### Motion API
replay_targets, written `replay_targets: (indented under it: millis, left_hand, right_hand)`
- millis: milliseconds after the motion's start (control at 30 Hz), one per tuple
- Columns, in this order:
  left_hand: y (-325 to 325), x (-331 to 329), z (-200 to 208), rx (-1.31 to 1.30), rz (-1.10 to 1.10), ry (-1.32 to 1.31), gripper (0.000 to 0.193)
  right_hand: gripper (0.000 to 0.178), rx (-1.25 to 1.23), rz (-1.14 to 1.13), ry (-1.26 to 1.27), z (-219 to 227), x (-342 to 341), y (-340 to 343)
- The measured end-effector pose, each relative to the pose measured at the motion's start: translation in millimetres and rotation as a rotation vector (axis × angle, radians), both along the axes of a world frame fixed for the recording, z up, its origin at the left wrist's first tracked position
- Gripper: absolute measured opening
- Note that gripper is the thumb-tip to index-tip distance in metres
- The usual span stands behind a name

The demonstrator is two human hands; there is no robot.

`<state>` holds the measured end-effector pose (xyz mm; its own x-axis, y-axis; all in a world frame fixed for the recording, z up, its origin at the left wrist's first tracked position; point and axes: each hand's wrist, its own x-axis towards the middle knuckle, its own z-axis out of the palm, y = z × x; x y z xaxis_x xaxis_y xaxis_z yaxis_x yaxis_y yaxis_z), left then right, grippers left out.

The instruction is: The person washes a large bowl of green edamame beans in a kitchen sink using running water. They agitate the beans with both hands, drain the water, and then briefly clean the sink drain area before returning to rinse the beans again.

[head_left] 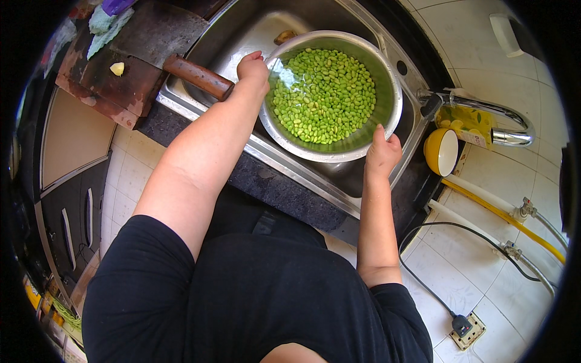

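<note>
A round steel basin (330,156) is held over the sink, with water and many shelled green beans (327,97) in it. My left hand (253,69) grips the basin's left rim, its fingers partly hidden behind the wall. At the lower right of the rim, my right hand (382,152) has the thumb on top and the fingers curled beneath. Light glints off the water near the left side. Whether the basin's bottom touches the sink cannot be seen.
The steel sink (242,36) holds a small brown piece (284,37). A cleaver (200,77) lies on the wooden board (97,91) at left, its handle jutting over the sink edge. At right are a chrome faucet (514,124), a yellow bowl (445,151) and a plugged-in cord (462,325).
</note>
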<state>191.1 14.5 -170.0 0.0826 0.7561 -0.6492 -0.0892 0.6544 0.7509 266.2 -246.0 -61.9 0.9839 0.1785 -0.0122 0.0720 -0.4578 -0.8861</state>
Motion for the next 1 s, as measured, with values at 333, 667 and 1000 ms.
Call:
replay_targets:
  millis: [333, 667, 1000]
  left_hand:
    - [1.1, -1.6, 3.3, 0.017, -0.007, -0.011, 0.026]
    - [1.6, -0.7, -1.6, 0.048, -0.03, -0.023, 0.029]
    - [2.4, -1.2, -0.2, 0.007, 0.003, -0.081, 0.029]
  right_hand:
    - [0.021, 0.002, -0.018, -0.006, 5.4, -6.6, 4.5]
    - [0.022, -0.039, -0.018, -0.056, 5.5, -9.2, 4.2]
    - [0.021, 0.04, -0.013, -0.05, 0.7, -8.9, 2.9]
